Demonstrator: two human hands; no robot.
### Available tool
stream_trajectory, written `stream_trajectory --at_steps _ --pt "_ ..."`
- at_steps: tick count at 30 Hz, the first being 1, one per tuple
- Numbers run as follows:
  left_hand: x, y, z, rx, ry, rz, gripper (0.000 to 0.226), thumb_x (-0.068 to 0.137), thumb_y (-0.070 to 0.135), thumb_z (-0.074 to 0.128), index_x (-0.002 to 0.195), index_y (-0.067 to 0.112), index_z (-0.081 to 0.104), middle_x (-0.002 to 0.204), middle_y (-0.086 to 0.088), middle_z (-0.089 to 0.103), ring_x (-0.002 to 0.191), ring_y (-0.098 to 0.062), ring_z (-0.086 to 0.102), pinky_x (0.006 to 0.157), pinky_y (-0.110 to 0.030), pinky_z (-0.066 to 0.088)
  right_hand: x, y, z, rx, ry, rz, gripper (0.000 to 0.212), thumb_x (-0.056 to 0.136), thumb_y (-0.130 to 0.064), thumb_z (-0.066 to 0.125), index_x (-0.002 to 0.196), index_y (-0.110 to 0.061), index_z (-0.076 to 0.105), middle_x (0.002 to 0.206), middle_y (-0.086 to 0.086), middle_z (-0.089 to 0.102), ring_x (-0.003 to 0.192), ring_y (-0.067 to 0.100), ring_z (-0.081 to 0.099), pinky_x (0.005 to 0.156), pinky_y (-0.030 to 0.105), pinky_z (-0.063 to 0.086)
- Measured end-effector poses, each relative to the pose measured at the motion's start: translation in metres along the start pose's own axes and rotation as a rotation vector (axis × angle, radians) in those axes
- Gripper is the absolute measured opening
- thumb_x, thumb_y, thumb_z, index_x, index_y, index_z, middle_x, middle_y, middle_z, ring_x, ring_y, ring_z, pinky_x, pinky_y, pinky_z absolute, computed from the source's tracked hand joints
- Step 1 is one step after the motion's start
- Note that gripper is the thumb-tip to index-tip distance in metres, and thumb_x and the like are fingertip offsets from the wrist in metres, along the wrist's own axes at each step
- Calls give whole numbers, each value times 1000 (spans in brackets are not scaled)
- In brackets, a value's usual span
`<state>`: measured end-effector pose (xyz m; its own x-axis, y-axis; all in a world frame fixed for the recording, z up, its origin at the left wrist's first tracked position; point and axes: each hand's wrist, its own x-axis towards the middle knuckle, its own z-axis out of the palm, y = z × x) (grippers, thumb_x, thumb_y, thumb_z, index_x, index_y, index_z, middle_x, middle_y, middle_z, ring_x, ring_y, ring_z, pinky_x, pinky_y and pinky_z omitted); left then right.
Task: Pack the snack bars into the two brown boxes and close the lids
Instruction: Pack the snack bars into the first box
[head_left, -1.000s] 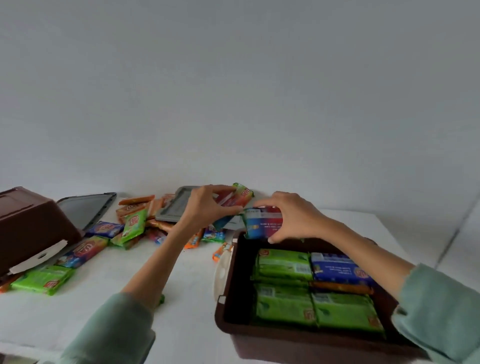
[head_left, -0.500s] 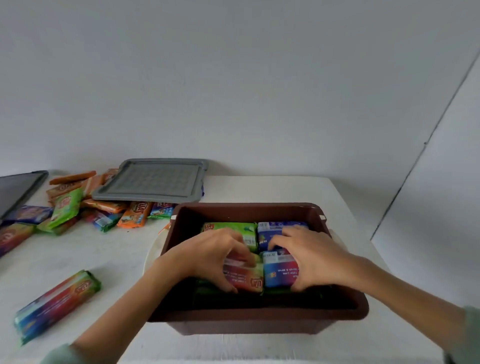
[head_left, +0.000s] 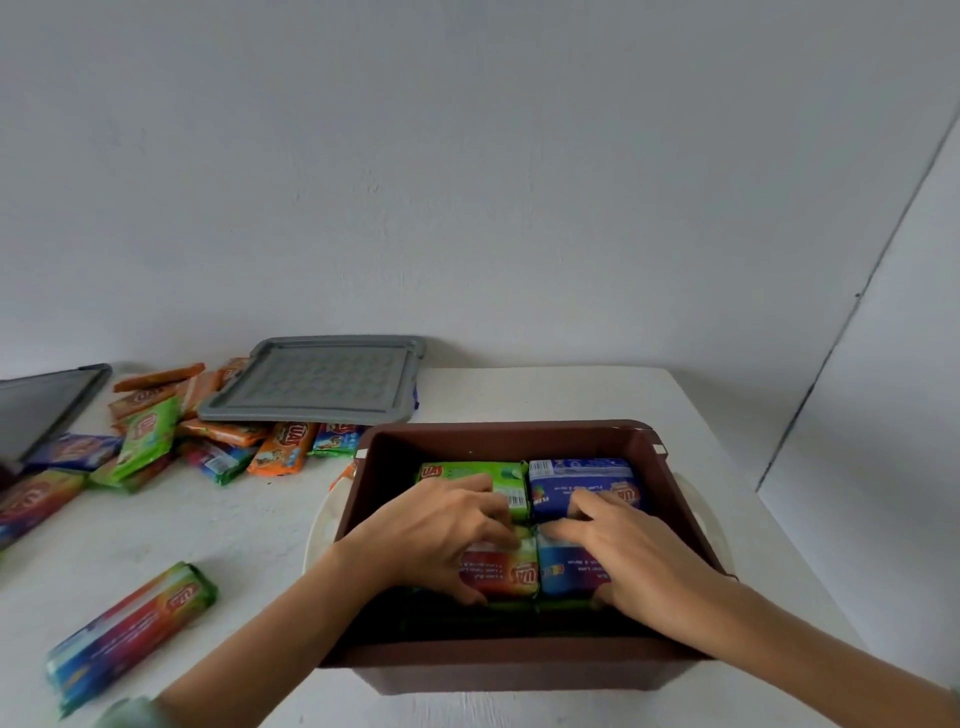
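Dark lid: lies at the far left edge of the table, partly cut off by the frame.
Loose bar: a multicolour pack lying alone at front left, well apart from the box.
Pile of bars: orange, green and blue packs heaped behind it, not yet packed.
Grey lid: lies on the back of the pile, tilted, off its box.
Brown box: open, centre right, with bars stacked inside in two columns.
Left hand: inside the box, fingers curled over the red bar and thumb at its near edge, gripping it.
Green bar: lies flat behind the red one, touching it.
Far blue bar: beside the green one, in the back right of the box.
Right hand: gripping the near blue bar the same way, just beside the red bar.
Step, as I judge it: seating these two packs side by side on the layer below.
Risk, height: a pack left tipped or riding up would probably stand proud of the rim and stop the lid closing.
Risk, squeeze: pressing hard to force a fit could crush the bars.
Risk, lid: pulling the grey lid off the pile carelessly could scatter packs off the table.
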<state>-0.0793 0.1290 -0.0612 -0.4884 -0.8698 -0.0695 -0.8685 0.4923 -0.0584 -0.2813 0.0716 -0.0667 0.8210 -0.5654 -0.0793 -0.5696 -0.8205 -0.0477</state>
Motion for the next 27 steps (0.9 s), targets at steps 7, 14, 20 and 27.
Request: stream_trajectory --at_steps 7,14,20,27 --pt "2 0 2 -82 -45 -21 60 76 49 66 128 23 53 128 2 50 115 -15 48 94 -35 46 5 7 1 62 -64 -17 72 78 -26 72 140 -34 38 126 -7 40 118 14 40 99 25 37" --pt "-11 -23 -14 -388 375 -245 30 85 37 61 108 19 69 102 2 66 79 -8 64 72 -27 53 28 -7 -45 142 55 -54 56 81 -48 63 133 -36 46 115 -12 52 103 4 48 83 18 39" --pt "-73 -73 -23 -390 628 -597 18 85 22 63 100 17 71 88 10 65 72 -3 61 68 -18 50 91 -57 -57 226 283 -199 49 89 -39 57 136 -36 43 121 -8 50 114 9 45 86 22 39" --pt "-178 -108 21 -422 440 -944 48 79 43 66 121 23 58 115 3 61 94 -7 58 83 -24 52 201 -133 -44 269 243 -371 55 89 -32 59 140 -26 41 124 4 50 120 17 45 85 22 35"
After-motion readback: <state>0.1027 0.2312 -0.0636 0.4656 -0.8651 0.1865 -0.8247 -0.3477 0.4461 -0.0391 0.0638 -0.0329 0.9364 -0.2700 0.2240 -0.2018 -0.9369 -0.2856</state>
